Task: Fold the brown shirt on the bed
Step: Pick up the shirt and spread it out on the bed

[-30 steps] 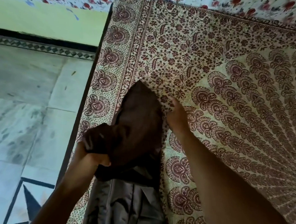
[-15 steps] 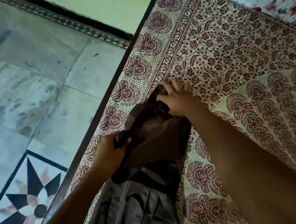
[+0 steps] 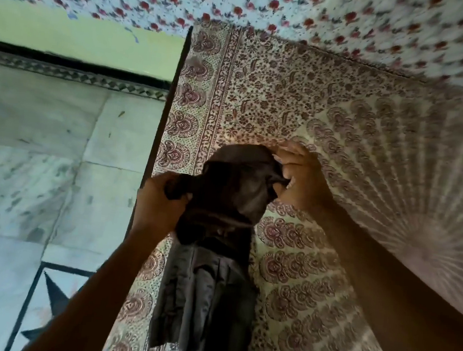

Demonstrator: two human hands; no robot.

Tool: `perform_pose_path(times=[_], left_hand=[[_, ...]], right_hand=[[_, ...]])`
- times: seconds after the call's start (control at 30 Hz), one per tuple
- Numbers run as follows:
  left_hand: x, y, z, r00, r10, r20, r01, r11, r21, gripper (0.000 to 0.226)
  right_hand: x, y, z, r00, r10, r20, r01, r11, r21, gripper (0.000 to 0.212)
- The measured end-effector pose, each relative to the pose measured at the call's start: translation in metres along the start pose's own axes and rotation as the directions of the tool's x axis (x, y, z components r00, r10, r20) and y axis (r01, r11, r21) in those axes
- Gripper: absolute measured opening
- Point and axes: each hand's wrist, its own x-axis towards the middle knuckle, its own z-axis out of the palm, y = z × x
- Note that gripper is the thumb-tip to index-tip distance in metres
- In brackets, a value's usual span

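Now both hands grip the dark brown cloth shirt [image 3: 230, 203] near the patterned bed's [image 3: 313, 282] left edge: left hand [image 3: 157, 202] bunching one side, right hand [image 3: 299, 176] pinching the other (fingers curled).

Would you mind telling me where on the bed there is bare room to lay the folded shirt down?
Bare bedspread lies beyond the right hand, up to the floral cloth at the far end, and to the right of the brown shirt. It is crowded along the bed's left edge, where the left hand and the right hand grip the shirt.
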Motion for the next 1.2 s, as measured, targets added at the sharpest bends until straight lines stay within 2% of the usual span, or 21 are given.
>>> perform_pose_path(times=[0.17,0.23,0.3,0.43,0.5,0.57,0.63,0.77,0.87,0.93,0.97,1.0,1.07,1.1,1.13,1.17,1.2], left_hand=[[-0.056,0.071,-0.027,0.974,0.223,0.034,-0.223,0.975,-0.007,0.02],[-0.074,0.097,-0.033,0.947,0.321,0.011,-0.321,0.947,0.01,0.019],[-0.09,0.123,-0.035,0.913,0.407,-0.017,-0.406,0.913,0.024,0.02],[-0.115,0.173,-0.031,0.846,0.53,-0.063,-0.53,0.848,0.013,0.017],[-0.137,0.198,-0.024,0.815,0.575,-0.07,-0.578,0.816,-0.015,0.015],[-0.163,0.218,-0.019,0.78,0.616,-0.114,-0.62,0.784,-0.006,0.015],[-0.191,0.233,-0.014,0.739,0.654,-0.162,-0.659,0.752,0.023,0.017],[-0.232,0.253,-0.006,0.629,0.75,-0.205,-0.742,0.658,0.127,0.009],[-0.27,0.261,0.001,0.53,0.809,-0.254,-0.748,0.587,0.309,0.011],[-0.297,0.265,0.008,0.501,0.82,-0.276,-0.694,0.572,0.438,0.014],[-0.309,0.268,0.01,0.514,0.805,-0.298,-0.652,0.592,0.474,0.015],[-0.32,0.271,0.012,0.527,0.784,-0.327,-0.611,0.617,0.495,0.017],[-0.339,0.277,0.011,0.545,0.754,-0.366,-0.541,0.65,0.534,0.021],[-0.35,0.279,0.012,0.543,0.757,-0.363,-0.518,0.643,0.564,0.021],[-0.361,0.281,0.011,0.539,0.766,-0.351,-0.498,0.625,0.601,0.021],[-0.372,0.282,0.011,0.536,0.777,-0.33,-0.477,0.601,0.641,0.019],[-0.38,0.285,0.011,0.528,0.792,-0.306,-0.461,0.57,0.68,0.019]], right_hand=[[-0.063,-0.063,-0.095,0.978,0.191,-0.083,-0.171,0.965,0.198,0.026],[-0.084,-0.082,-0.127,0.947,0.312,-0.079,-0.274,0.91,0.31,0.027],[-0.107,-0.1,-0.159,0.903,0.409,-0.128,-0.35,0.877,0.33,0.03],[-0.148,-0.133,-0.225,0.854,0.452,-0.258,-0.337,0.858,0.387,0.041],[-0.171,-0.142,-0.258,0.866,0.431,-0.252,-0.303,0.855,0.422,0.052],[-0.193,-0.145,-0.286,0.885,0.414,-0.214,-0.295,0.853,0.431,0.053],[-0.215,-0.147,-0.312,0.895,0.405,-0.189,-0.31,0.867,0.39,0.051],[-0.257,-0.135,-0.352,0.904,0.359,-0.234,-0.328,0.931,0.161,0.053],[-0.291,-0.127,-0.378,0.887,0.399,-0.232,-0.405,0.914,0.022,0.046],[-0.313,-0.131,-0.396,0.885,0.418,-0.206,-0.422,0.906,0.025,0.041],[-0.323,-0.135,-0.404,0.882,0.444,-0.158,-0.438,0.896,0.071,0.044],[-0.333,-0.142,-0.414,0.876,0.476,-0.072,-0.469,0.877,0.102,0.06],[-0.352,-0.152,-0.426,0.842,0.529,0.105,-0.536,0.842,0.061,0.107],[-0.359,-0.15,-0.429,0.836,0.53,0.142,-0.538,0.843,0.021,0.107],[-0.367,-0.148,-0.433,0.837,0.532,0.129,-0.538,0.843,0.016,0.086],[-0.374,-0.146,-0.437,0.837,0.544,0.059,-0.545,0.839,-0.006,0.053],[-0.381,-0.141,-0.44,0.834,0.548,-0.069,-0.552,0.833,-0.046,0.03]])
